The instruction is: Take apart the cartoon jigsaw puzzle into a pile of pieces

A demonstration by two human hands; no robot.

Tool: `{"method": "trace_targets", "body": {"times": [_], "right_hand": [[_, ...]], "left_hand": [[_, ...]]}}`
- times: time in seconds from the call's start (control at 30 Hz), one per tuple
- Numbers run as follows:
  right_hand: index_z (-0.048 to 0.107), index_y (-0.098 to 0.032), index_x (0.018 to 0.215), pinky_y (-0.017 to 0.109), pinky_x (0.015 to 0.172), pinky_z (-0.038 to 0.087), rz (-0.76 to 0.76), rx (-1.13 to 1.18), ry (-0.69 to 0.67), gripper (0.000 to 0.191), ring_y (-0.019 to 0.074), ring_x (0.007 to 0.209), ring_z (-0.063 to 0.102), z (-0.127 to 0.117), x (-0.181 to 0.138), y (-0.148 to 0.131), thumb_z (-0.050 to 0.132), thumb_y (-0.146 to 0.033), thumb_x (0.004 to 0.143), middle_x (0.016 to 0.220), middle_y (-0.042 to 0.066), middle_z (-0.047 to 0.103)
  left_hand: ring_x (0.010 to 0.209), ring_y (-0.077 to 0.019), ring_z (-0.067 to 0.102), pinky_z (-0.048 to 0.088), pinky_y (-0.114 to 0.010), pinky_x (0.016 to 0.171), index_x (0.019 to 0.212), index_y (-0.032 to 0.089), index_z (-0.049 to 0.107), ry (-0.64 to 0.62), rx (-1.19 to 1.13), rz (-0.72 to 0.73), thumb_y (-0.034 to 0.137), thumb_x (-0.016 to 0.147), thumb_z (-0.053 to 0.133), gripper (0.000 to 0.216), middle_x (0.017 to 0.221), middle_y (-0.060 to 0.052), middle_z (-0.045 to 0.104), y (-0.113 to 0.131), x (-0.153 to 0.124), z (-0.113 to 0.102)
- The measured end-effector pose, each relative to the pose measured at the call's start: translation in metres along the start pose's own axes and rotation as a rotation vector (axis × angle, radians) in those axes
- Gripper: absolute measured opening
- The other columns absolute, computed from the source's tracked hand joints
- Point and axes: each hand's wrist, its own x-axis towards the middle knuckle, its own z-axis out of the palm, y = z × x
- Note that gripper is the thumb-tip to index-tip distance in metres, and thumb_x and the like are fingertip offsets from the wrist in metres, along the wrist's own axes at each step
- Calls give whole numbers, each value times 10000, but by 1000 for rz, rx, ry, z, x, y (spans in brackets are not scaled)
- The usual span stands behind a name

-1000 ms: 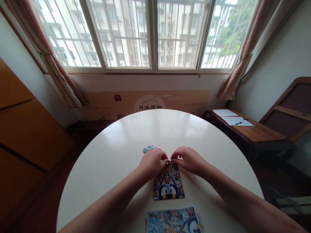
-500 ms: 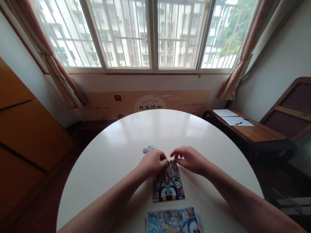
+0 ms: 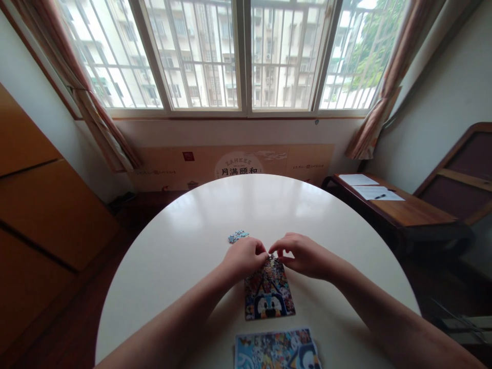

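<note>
A small assembled jigsaw puzzle [image 3: 269,292] with a blue cartoon character lies on the round white table [image 3: 184,246]. My left hand [image 3: 246,258] and my right hand [image 3: 302,253] meet at the puzzle's far edge, fingers curled and pinched together over its top rim. Whether a loose piece sits between the fingertips is hidden. A few loose puzzle pieces [image 3: 237,236] lie just beyond my left hand. A printed picture of the same design [image 3: 277,349] lies at the near table edge.
A dark wooden side table [image 3: 400,210] with papers and a pen [image 3: 371,190] stands to the right. A wooden chair back [image 3: 457,174] is beyond it. Orange cabinets [image 3: 34,205] stand to the left. A barred window and curtains fill the far wall.
My right hand's fingers have shifted slightly left along the puzzle's top edge; the view moved a little to the left. The puzzle stays in place.
</note>
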Motion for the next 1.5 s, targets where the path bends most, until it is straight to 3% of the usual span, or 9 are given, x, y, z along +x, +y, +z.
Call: {"method": "trace_targets", "body": {"times": [0.13,0.33,0.8,1.03,1.5], "right_hand": [[728,-275,1088,289,762,438,-39,-2,1,354,167,820,608,0,0,0,632,-76,812,860,6,728],[734,-245,1061,290,762,472,36,70,79,321,157,785,630,2,1,1,616,-93,804,850,12,730],[735,-231,1060,253,695,476,103,156,44,350,139,716,641,5,3,4,582,-84,781,806,1,727],[767,-219,934,267,709,464,172,120,81,259,155,736,639,6,4,6,586,-111,784,806,11,731],[767,-243,914,305,788,424,19,-111,-43,312,194,847,553,8,3,-4,562,-44,790,854,50,661]], "left_hand": [[708,-187,647,404,-275,599,750,217,751,-4,16,-17,310,760,560,213,743,-32,737,1,-1,0],[748,-191,648,410,-276,625,741,218,745,36,40,1,274,756,567,187,786,-34,741,3,-3,-1],[795,-207,656,460,-294,713,779,219,747,47,12,-23,284,777,583,177,845,-41,750,2,-1,-1],[806,-203,651,460,-294,712,807,220,744,69,-6,-2,291,779,587,174,851,-32,742,2,-1,-2],[781,-197,654,455,-280,663,792,218,735,48,-56,-13,314,773,592,174,823,-19,745,-1,0,-2]]}}
